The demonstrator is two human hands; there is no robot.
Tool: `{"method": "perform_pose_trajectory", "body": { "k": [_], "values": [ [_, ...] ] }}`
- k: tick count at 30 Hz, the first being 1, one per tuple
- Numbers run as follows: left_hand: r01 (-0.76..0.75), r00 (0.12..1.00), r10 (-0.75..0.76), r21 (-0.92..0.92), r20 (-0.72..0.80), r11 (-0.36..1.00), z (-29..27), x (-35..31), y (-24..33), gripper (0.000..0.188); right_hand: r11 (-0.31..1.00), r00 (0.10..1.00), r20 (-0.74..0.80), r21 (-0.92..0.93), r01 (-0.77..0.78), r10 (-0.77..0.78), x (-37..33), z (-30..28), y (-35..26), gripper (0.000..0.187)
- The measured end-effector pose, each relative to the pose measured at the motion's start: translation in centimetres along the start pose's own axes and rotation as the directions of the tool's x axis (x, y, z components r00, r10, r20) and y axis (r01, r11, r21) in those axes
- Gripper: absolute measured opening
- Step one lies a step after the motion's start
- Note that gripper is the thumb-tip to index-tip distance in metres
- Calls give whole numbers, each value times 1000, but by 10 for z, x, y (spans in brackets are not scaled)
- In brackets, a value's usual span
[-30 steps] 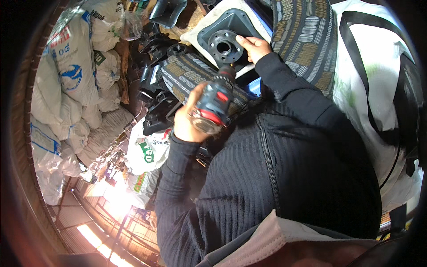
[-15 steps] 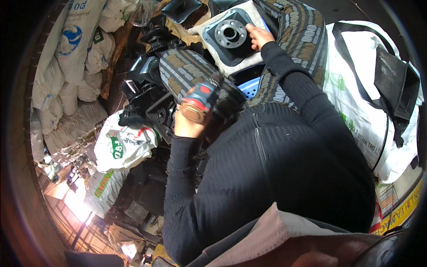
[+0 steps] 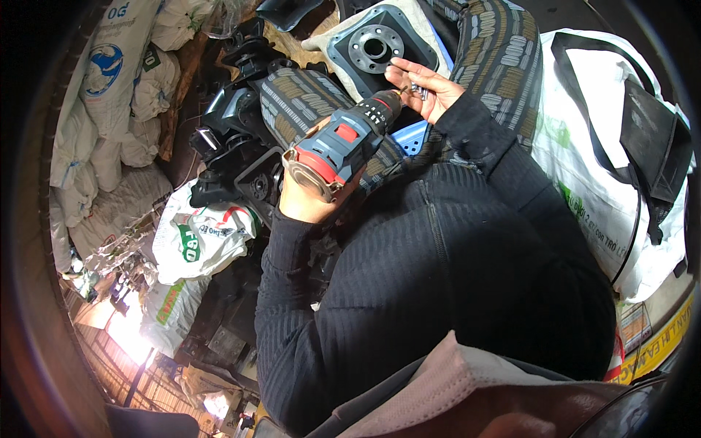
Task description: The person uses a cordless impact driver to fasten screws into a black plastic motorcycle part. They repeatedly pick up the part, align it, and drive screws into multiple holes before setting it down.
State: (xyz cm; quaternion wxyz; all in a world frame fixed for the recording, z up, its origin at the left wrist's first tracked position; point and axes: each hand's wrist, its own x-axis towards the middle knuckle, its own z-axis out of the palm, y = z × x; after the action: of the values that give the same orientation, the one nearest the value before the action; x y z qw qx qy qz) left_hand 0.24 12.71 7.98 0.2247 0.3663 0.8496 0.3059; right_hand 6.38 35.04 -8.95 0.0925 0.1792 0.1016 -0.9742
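My left hand (image 3: 305, 202) is wrapped round the handle of a grey, blue and red cordless drill (image 3: 349, 139). The drill's chuck points up and right, its tip close to my right fingers. Several small silver screws (image 3: 420, 90) show in my right hand (image 3: 440, 95), whose thumb and fingers are drawn together. Just beyond that hand lies a dark square metal plate (image 3: 347, 64) with a round grey flange (image 3: 357, 48), which has a large centre hole and smaller holes round it. A pale cloth-like pad (image 3: 318, 42) lies beneath the plate.
Black metal parts (image 3: 223, 142) are piled to my left, with a white plastic bag (image 3: 197, 244) below them. Stuffed white sacks (image 3: 109, 80) stand at far left. On the right is a big white bag (image 3: 577, 153) with a black box (image 3: 653, 139). Part of a blue perforated plastic piece (image 3: 412, 140) shows between my legs.
The drill has swung up and right toward the plate, its chuck now in sight. My right hand has left the plate's edge and drawn nearer the drill tip, with screws now visible in it.
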Motion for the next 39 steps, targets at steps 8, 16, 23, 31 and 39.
{"method": "perform_pose_trajectory", "body": {
  "k": [8, 16, 23, 31, 39],
  "values": [
    [-38, 999, 38, 71, -5, 997, 7, 6, -3, 23, 1000, 993, -117, -9, 0, -1, 9, -3, 8, 36],
    [-153, 988, 143, 256, 59, 955, 5, 13, 1, 24, 994, 988, -137, -69, -84, 74, 1, 8, 2, 37],
    [55, 997, -62, 128, 52, 990, -12, 12, 3, 31, 999, 995, -101, -22, -25, 22, 7, -17, 7, 40],
    [223, 969, -230, 76, 93, 972, -16, 41, -22, 35, 949, 789, -556, -299, 103, -261, 40, -26, 5, 33],
    [302, 932, -317, 109, 172, 947, -21, 82, -24, 34, 874, 743, -582, -485, 9, -331, 70, -29, 11, 43]
  ]
}}
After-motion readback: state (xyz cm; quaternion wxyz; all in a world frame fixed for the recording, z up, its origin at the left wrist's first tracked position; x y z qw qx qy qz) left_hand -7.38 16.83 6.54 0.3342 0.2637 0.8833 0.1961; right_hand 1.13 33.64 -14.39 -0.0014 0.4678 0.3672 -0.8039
